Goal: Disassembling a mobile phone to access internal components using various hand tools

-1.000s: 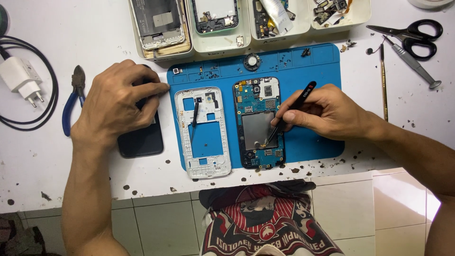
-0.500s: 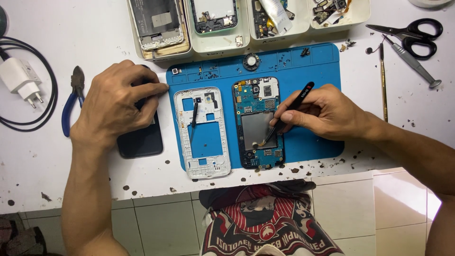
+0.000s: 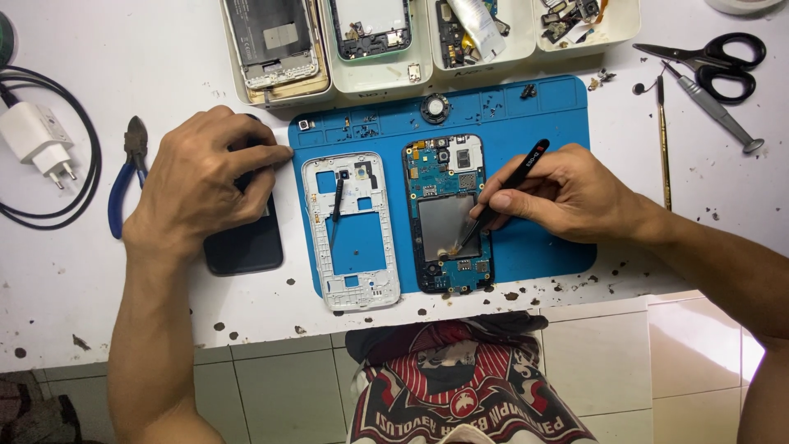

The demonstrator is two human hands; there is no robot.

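Up top along the back edge of the table there's a row of cream plastic trays. The left tray has a phone back panel and a stacked piece lying in it, the next tray has another stripped phone body, the third tray holds a white tube and some dark small parts, and the last tray has a little heap of loose bits.

Compared with a second ago, basically nothing has shifted: both hands and every part sit in the same spots.

The left hand lies palm down on a black phone just off the left edge of the blue repair mat, fingers curled loosely over its top end, index tip touching the mat's edge. It presses on the phone rather than gripping it. The right hand comes in from the right, forearm across the table corner, fingers pinched narrow around black tweezers like a pen. The tips reach down onto the metal shield in the middle of the opened phone with blue circuit board, which sits on the mat just right of a white mid-frame.

Blue-handled cutters and a white charger lie left of the hand; scissors are far right.
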